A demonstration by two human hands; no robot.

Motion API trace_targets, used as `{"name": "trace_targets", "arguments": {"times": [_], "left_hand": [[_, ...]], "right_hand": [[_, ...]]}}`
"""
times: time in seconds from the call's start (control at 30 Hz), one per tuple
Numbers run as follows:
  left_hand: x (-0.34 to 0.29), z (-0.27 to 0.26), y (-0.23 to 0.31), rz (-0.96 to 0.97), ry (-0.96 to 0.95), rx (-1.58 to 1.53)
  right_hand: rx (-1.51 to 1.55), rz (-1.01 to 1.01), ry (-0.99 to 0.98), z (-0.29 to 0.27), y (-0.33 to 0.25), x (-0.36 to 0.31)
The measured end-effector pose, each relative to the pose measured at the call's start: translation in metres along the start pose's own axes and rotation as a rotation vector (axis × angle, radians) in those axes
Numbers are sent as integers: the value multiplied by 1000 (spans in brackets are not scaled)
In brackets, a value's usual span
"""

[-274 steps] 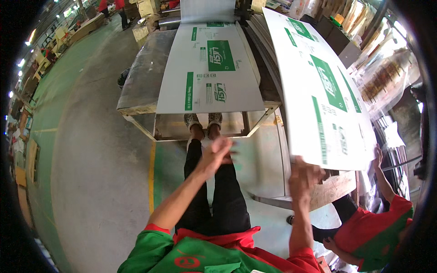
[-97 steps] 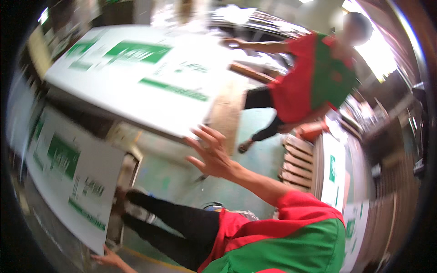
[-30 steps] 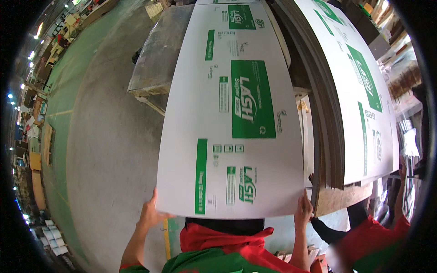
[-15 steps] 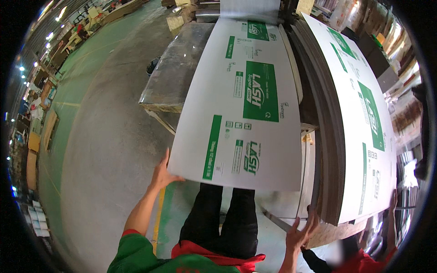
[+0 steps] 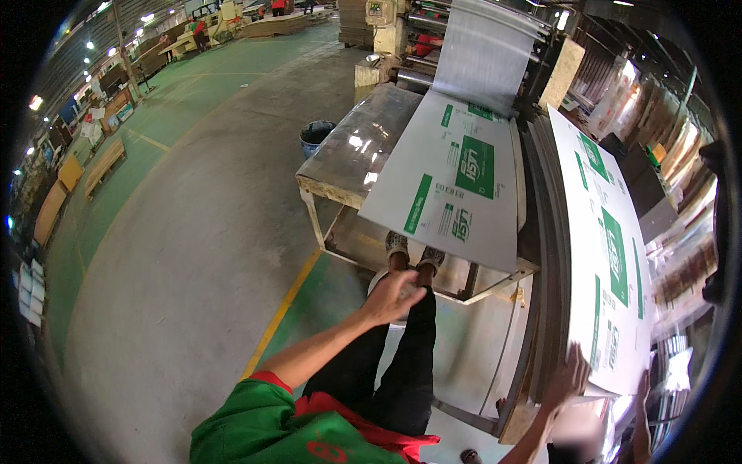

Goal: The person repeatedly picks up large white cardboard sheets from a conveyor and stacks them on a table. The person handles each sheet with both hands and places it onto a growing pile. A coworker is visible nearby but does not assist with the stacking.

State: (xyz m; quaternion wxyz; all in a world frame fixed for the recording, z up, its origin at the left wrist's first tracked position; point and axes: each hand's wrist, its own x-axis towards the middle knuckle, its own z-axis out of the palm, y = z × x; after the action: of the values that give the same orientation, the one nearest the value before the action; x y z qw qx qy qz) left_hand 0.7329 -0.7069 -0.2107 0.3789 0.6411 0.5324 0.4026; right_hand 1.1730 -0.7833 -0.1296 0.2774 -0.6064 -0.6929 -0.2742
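Note:
A white cardboard sheet (image 5: 482,213) printed in green lies sloping on the machine table, its far end under a clear film web (image 5: 483,54). My left hand (image 5: 394,298) is in the air over my legs, short of the sheet's near edge, with fingers loosely apart and nothing in them. To the right stands a tall stack of brown boards (image 5: 553,255), topped by another white printed sheet (image 5: 614,325). My right hand (image 5: 569,374) rests at the near left corner of that top sheet, fingers stretched out. A co-worker's hand (image 5: 643,390) touches its near right corner.
A metal-topped table (image 5: 363,139) with a pale frame stands left of the sheet, a dark bucket (image 5: 315,135) beside it. Rollers (image 5: 421,81) lie at the far end. A yellow line (image 5: 286,301) crosses the floor. The co-worker is close at my lower right.
My left hand has left the near left corner of the sheet and moved right. That sheet is farther away, toward the rollers. My right hand has risen to the stack's corner. The view has shifted.

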Motion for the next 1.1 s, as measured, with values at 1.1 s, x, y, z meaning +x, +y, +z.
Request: {"name": "trace_targets", "arguments": {"times": [1.1], "left_hand": [[-275,-78,-17,-552,491,-320]], "right_hand": [[607,669,-466,6,-48,-146]]}}
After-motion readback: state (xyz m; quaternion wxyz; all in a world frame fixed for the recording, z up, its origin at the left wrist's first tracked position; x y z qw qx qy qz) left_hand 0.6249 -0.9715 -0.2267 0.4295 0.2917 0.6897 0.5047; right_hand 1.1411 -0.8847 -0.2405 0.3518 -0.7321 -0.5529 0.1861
